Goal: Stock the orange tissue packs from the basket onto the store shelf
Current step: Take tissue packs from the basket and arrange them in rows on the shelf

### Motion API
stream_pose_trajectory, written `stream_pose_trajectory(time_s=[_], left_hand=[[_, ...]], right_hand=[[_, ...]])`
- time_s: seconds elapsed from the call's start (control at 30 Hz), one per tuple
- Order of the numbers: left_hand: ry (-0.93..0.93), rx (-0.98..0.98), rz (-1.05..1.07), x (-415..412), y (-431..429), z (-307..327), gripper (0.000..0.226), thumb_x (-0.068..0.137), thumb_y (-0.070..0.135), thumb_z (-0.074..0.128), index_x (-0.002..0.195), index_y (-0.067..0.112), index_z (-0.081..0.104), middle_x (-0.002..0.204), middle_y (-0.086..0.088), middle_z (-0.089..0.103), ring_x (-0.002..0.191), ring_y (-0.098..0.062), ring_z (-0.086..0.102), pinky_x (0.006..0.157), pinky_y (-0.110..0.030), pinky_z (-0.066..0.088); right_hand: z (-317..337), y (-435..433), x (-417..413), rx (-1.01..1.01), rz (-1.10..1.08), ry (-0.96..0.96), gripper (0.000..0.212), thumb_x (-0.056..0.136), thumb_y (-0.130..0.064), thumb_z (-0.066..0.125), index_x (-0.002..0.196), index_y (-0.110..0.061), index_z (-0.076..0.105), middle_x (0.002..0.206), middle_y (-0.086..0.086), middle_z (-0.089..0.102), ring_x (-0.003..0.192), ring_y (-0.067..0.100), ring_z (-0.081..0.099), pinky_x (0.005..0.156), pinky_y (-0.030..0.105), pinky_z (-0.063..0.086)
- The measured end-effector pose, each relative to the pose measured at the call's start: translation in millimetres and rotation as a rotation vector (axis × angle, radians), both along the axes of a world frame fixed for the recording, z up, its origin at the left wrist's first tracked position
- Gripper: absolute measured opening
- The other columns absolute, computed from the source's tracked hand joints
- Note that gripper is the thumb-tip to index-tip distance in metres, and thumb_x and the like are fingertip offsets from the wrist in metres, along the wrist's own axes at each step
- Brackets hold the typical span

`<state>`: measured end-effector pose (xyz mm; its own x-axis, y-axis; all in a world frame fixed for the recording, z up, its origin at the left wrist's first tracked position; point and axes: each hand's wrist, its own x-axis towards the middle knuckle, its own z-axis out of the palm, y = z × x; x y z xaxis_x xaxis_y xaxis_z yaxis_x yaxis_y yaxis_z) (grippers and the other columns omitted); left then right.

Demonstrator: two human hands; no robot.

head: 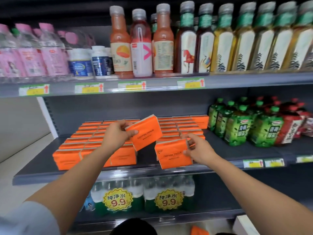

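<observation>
Stocked rows: flat orange paper tissue packs stand edge-on in files at left-centre of the dark grey metal shelf, probably packed tight to save room.
Left grip: thumb and fingers pinch a tilted orange pack raised over the centre-frame gap, likely angled to slot in.
Right grip: fingers pinch a second orange pack, steadying it at the shelf front.

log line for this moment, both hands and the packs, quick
left hand: holds tilted tissue pack above the rows | right hand: grips front pack at middle shelf edge | phase: placing
</observation>
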<state>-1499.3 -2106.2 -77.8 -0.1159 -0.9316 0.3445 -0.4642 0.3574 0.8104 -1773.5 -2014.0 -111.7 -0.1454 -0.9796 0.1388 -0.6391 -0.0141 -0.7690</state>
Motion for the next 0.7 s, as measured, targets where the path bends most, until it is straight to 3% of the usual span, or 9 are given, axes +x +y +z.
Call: stream_pose_trajectory(time_s=[0.1,0.23,0.37,0.5,0.7], left_hand=[[-0.033,-0.009,-0.009,-29.2,-6.1,4.2,0.020,0.070,0.017,0.083,0.080,0.023,0.066,0.082,-0.004,0.070,0.075,-0.027,0.067,0.079,-0.048,0.055],[-0.084,-0.027,-0.031,-76.9,-9.6,10.4,0.036,0.073,0.018,0.081,0.106,0.011,0.068,0.096,-0.003,0.068,0.082,-0.018,0.063,0.080,-0.030,0.050],[-0.114,-0.022,-0.067,-125.9,-16.1,17.6,0.039,0.074,0.020,0.081,0.109,0.009,0.068,0.092,-0.002,0.068,0.086,-0.022,0.067,0.085,-0.040,0.054],[-0.139,0.005,-0.092,-172.3,-38.0,20.2,0.040,0.072,0.025,0.082,0.107,0.013,0.068,0.098,-0.004,0.071,0.088,-0.023,0.068,0.087,-0.042,0.055],[-0.197,-0.004,-0.127,-236.7,-70.6,18.8,0.044,0.075,0.025,0.080,0.115,0.012,0.067,0.113,-0.003,0.068,0.105,-0.020,0.063,0.097,-0.035,0.048]], right_hand=[[-2.9,5.8,-25.4,-0.006,-0.023,-0.011,0.044,0.085,-0.001,0.068,0.108,-0.034,0.051,0.087,-0.005,0.053,0.070,0.000,0.052,0.058,0.020,0.045],[-1.6,11.2,-59.8,-0.008,-0.058,-0.023,0.044,0.083,-0.001,0.069,0.106,-0.036,0.053,0.091,0.000,0.060,0.073,0.004,0.057,0.062,0.024,0.050],[-1.6,10.7,-93.0,-0.020,-0.094,-0.032,0.045,0.081,-0.002,0.071,0.108,-0.035,0.055,0.096,0.006,0.065,0.088,0.017,0.062,0.080,0.035,0.055],[-1.4,3.2,-122.3,-0.033,-0.093,-0.075,0.044,0.083,-0.001,0.069,0.107,-0.035,0.054,0.089,-0.005,0.062,0.087,0.016,0.061,0.078,0.031,0.053],[-1.7,-14.0,-163.8,-0.049,-0.106,-0.140,0.046,0.084,0.001,0.068,0.110,-0.034,0.053,0.098,0.002,0.063,0.095,0.021,0.062,0.083,0.038,0.054]])
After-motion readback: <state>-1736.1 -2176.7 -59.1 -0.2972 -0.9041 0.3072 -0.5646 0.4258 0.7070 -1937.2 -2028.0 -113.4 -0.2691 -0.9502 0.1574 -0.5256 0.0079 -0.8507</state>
